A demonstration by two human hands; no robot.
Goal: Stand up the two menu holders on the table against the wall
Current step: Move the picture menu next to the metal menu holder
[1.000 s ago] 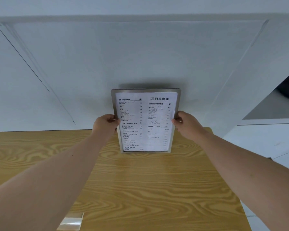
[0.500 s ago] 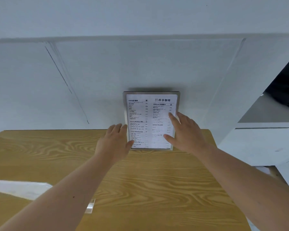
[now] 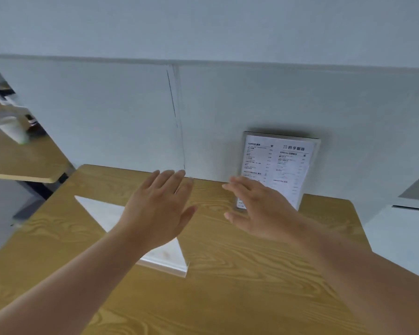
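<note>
One clear menu holder [image 3: 279, 165] with a printed menu sheet stands upright against the pale wall at the back right of the wooden table [image 3: 228, 298]. A second menu holder [image 3: 99, 211] lies flat on the table to the left, its white face up and its clear base toward me. My left hand [image 3: 157, 211] hovers open above the flat holder, hiding its middle. My right hand [image 3: 257, 209] is open too, fingers spread, in front of the standing holder's lower left corner and holding nothing.
The wall [image 3: 203, 105] runs along the table's far edge, with a vertical seam above the flat holder. Another wooden table [image 3: 20, 163] with a white cup [image 3: 11, 130] is at the far left. White furniture [image 3: 402, 226] is beyond the table's right edge.
Both hands let go of the standing menu holder and drew away to the left. My view swung left, bringing the flat holder under my left hand.
</note>
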